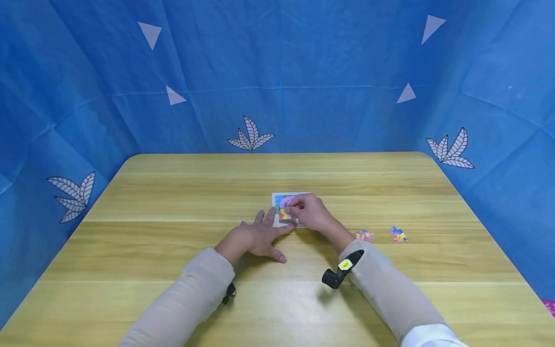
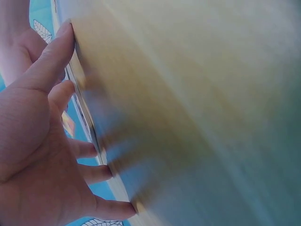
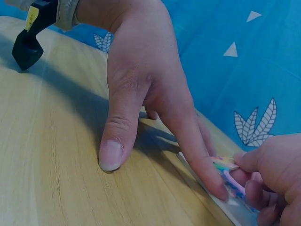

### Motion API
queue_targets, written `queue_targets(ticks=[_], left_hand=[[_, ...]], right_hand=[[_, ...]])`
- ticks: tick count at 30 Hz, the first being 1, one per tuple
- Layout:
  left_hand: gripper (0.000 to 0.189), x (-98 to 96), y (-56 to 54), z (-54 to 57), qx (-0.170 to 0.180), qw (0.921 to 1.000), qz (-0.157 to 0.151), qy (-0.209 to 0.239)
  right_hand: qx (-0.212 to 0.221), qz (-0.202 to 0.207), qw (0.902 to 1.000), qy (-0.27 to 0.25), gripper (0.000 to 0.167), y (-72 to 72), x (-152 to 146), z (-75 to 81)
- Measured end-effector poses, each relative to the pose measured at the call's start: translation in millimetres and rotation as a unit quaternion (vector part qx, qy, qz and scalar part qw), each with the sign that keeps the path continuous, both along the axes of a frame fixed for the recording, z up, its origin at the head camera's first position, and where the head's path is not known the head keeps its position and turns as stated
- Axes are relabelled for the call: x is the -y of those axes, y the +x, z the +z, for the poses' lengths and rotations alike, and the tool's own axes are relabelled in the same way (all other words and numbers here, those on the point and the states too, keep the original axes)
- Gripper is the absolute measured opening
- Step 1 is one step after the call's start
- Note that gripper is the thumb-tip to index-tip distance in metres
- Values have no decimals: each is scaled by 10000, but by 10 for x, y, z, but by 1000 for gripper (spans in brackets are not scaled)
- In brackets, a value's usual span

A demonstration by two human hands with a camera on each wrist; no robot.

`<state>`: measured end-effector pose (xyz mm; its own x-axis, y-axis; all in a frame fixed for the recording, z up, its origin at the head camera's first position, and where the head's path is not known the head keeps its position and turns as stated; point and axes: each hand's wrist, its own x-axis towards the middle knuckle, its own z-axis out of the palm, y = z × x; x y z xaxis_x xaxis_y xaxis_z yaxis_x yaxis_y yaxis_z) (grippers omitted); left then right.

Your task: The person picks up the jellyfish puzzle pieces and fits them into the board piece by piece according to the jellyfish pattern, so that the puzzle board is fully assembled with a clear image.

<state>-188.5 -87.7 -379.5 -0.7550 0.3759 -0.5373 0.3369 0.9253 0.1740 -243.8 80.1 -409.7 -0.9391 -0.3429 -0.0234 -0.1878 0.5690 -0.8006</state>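
The wood-grain counter (image 1: 173,193) carries everything. The left hand (image 1: 260,238) spreads its fingers apart, one fingertip pressing the rim of the white-edged puzzle board (image 1: 274,200). The right hand (image 1: 313,212) pinches a small piece between thumb and finger. The board lies between them with part of its picture in place; fingers hide the rest. To its right, a nearer loose piece (image 1: 364,235) and a farther loose piece (image 1: 398,234) are left to fit. The pinched piece (image 3: 225,163) sits over the board, seemingly not yet seated.
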Motion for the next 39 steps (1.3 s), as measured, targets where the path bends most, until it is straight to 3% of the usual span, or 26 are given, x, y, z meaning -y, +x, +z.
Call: queue_targets(ticks=[17,39], left_hand=[[82,-6,-11,-11,-22,10000,-70,-52],[82,5,-2,7,-31,9999,-122,-52]], right_hand=[[294,52,9995,130,11,19,111,-33],[226,-116,9978,619,10,-2,163,-19]])
